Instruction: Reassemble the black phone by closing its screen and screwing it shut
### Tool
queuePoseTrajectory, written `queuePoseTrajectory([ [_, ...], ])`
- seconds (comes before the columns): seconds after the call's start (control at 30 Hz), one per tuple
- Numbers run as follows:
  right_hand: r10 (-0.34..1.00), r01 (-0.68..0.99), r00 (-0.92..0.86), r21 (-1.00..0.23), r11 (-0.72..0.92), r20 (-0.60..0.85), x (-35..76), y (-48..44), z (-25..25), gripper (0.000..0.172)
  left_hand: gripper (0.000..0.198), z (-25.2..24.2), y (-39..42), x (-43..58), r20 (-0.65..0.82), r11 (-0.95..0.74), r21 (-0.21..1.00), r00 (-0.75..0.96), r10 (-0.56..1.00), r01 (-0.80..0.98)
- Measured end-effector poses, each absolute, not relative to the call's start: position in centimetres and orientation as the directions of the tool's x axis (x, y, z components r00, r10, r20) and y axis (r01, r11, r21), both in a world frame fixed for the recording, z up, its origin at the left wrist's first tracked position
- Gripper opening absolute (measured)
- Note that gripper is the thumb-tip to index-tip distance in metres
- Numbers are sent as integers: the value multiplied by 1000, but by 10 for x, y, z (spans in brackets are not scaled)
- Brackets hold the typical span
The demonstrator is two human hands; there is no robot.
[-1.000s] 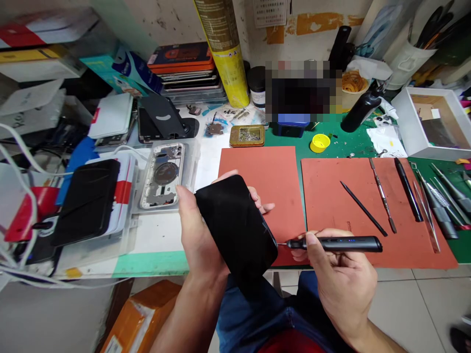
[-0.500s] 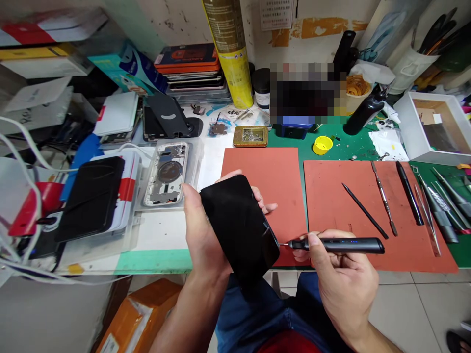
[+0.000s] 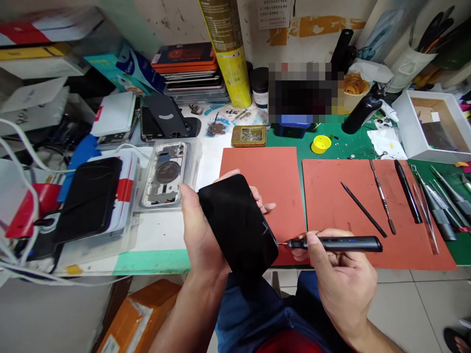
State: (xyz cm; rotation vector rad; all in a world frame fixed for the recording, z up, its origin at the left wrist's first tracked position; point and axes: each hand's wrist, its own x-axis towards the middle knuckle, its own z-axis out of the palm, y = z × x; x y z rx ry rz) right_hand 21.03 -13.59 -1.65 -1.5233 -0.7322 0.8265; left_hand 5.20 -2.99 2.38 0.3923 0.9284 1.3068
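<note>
Left hand: (image 3: 201,230) wrapped around black phone (image 3: 237,225), thumb along one long edge, fingers (image 3: 262,206) curled behind the far edge, firm hold, nothing else in it.
Right hand: (image 3: 342,282) closed on small electric screwdriver (image 3: 336,244), thumb on top of the barrel, fingers (image 3: 299,255) curled under it, held level like a pen.
Work in hand: thin metal screwdriver tip (image 3: 282,243) at the phone's short end, touching or almost, too small to tell.
Phone place: held in the air at 6 o'clock of the view, over the bench front edge, flat black face up and tilted.
Left of phone, 9 o'clock: stripped phone frame (image 3: 164,174) in clear plastic tray (image 3: 193,162); second black phone (image 3: 88,200) on red-and-white box (image 3: 127,191).
Right of phone, 3 o'clock: orange rubber mat (image 3: 331,196) with thin black pick (image 3: 363,209), metal spatula (image 3: 382,198), black pen (image 3: 407,191), tweezers (image 3: 425,218).
Behind phone, 12 o'clock: second orange mat (image 3: 257,169), gold tin (image 3: 248,136), yellow cap (image 3: 321,144), tall yellow can (image 3: 228,54), stack of phone screens (image 3: 187,68).
Far corner, 1 o'clock: white box (image 3: 430,127), cup of tools (image 3: 408,63).
Floor, 7 o'clock: cardboard parcel (image 3: 140,316).
</note>
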Motion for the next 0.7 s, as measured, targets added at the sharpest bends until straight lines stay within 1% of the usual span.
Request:
queuePoseTrajectory([
  [0.37,826,-3,555,-993,-116,-98,210,-136,-15,23,83,23,-32,51,-338,253,716,-6,941,-651],
  [0.6,824,-17,557,-993,-119,-108,210,-137,-14,22,83,23,-31,52,-340,249,715,-14,940,-653],
  [0.7,814,-48,570,-993,-108,-116,210,-137,-14,24,83,24,-31,52,-346,252,711,-14,938,-657],
])
